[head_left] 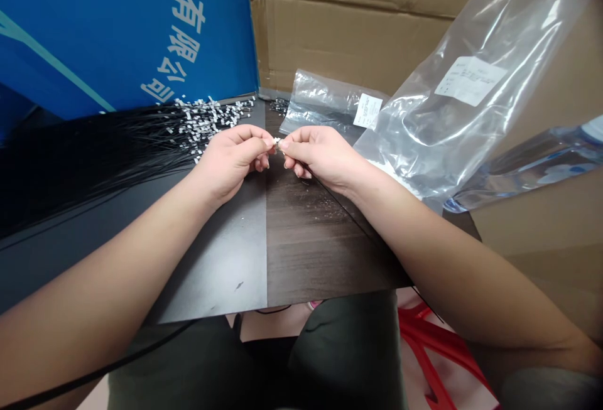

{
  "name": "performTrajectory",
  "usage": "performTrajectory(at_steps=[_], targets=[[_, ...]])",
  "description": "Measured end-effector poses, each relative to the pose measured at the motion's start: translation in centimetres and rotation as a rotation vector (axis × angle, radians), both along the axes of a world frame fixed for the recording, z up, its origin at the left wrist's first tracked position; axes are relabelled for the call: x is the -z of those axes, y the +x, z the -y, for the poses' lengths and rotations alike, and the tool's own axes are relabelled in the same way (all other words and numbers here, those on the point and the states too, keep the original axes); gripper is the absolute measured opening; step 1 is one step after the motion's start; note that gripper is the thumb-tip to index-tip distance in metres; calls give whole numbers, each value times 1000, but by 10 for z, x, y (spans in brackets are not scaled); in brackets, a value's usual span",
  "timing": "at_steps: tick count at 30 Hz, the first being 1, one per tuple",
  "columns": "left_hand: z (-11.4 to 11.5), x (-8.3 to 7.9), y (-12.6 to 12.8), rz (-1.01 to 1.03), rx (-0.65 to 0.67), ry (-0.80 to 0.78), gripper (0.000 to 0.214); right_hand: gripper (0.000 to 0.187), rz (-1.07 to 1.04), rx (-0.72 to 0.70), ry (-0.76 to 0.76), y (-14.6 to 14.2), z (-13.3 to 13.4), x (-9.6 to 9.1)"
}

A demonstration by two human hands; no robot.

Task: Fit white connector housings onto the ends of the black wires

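Hands angled inward, my left hand (240, 157) pinches a tiny white connector (276, 140) and my right hand (323, 154) grips a thin black wire (347, 211).

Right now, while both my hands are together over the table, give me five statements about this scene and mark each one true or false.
1. The left hand and the right hand meet at a small white piece. True.
2. The bundle of black wires lies beyond the right forearm. False: the bundle of black wires lies on the left.
3. A thin black wire runs down from the right hand. True.
4. The bottle is at the far left. False: the bottle is at the right.
5. The large plastic bag bears a white label. True.
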State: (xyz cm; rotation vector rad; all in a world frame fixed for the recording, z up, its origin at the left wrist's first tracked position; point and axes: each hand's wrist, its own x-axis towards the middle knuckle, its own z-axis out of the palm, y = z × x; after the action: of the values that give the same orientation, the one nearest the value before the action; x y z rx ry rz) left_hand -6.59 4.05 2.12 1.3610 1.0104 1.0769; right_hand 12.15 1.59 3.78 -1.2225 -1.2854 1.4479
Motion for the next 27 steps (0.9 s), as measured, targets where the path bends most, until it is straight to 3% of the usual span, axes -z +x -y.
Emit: performTrajectory(at_steps=[19,27], targets=[[3,-1,5,96,4,-107,8,23,131,56,116,-4,4,0],[3,0,4,58,-17,-32,6,27,129,48,77,-5,6,-3]])
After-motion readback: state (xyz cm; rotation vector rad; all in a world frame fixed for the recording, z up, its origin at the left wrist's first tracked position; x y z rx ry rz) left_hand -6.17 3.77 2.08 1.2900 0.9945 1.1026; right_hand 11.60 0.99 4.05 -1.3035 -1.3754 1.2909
